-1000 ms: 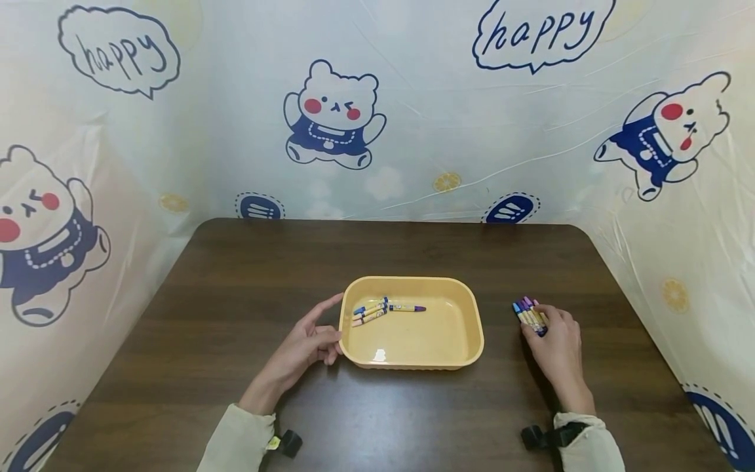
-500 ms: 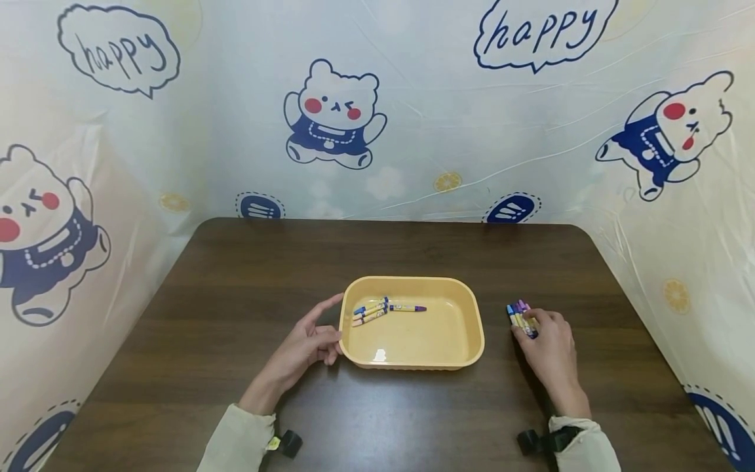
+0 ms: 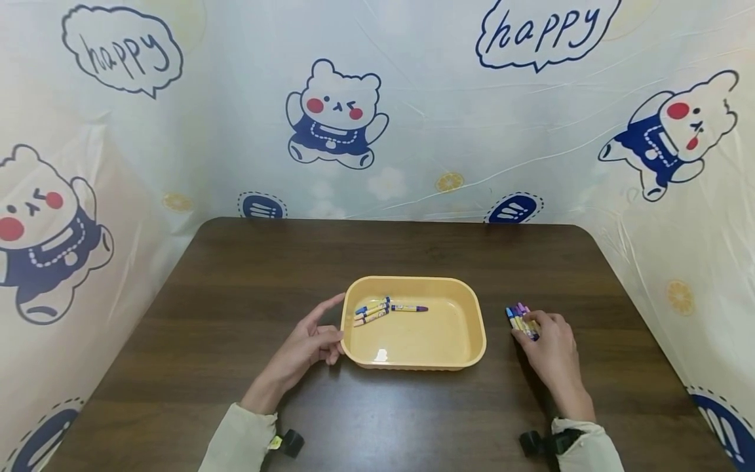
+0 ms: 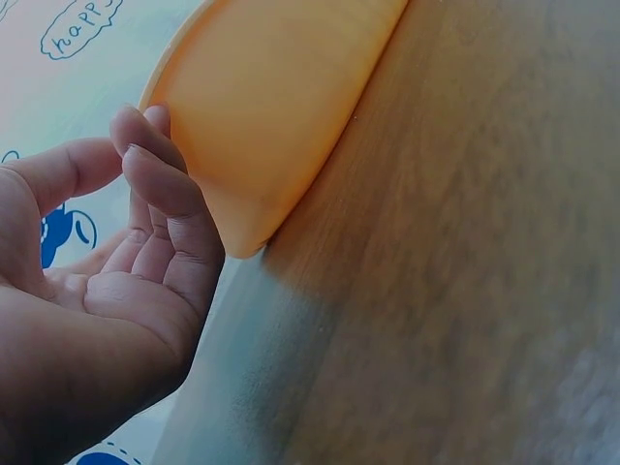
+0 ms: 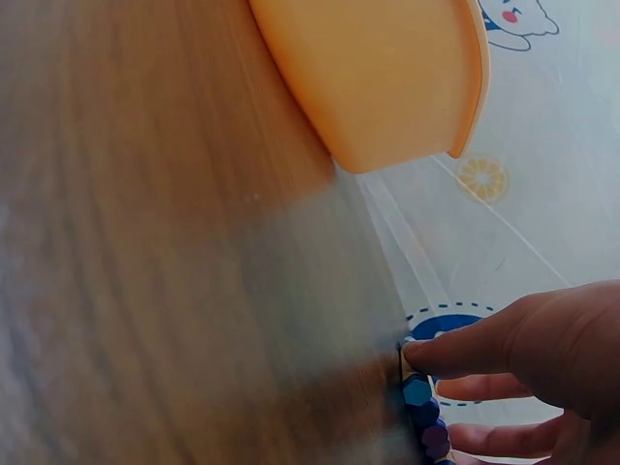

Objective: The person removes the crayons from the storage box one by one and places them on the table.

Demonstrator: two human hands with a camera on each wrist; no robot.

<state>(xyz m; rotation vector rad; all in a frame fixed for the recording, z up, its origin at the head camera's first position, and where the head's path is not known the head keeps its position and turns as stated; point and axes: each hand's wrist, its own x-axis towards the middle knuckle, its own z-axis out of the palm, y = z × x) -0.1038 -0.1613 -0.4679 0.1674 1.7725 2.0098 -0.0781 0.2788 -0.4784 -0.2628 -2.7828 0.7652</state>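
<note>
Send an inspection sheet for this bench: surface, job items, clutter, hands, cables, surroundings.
Surface: brown wood-look table, glare near the front.
Job items: yellow tray with several loose crayons at its left and middle; gripped crayons to its right.
Clutter: nothing seen.
Hands: left hand touches the tray's left end; right hand grips a bunch of crayons, outside the tray.
Cables: nothing seen.
Surroundings: pale sheeting printed with bears and "happy"; black devices at both wrists.

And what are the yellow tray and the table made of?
The tray is probably plastic, smooth and shiny: light makes a bright spot inside. The table looks like wood, or a wood-look coating, dark brown and slightly glossy, with streaky grain.
</note>
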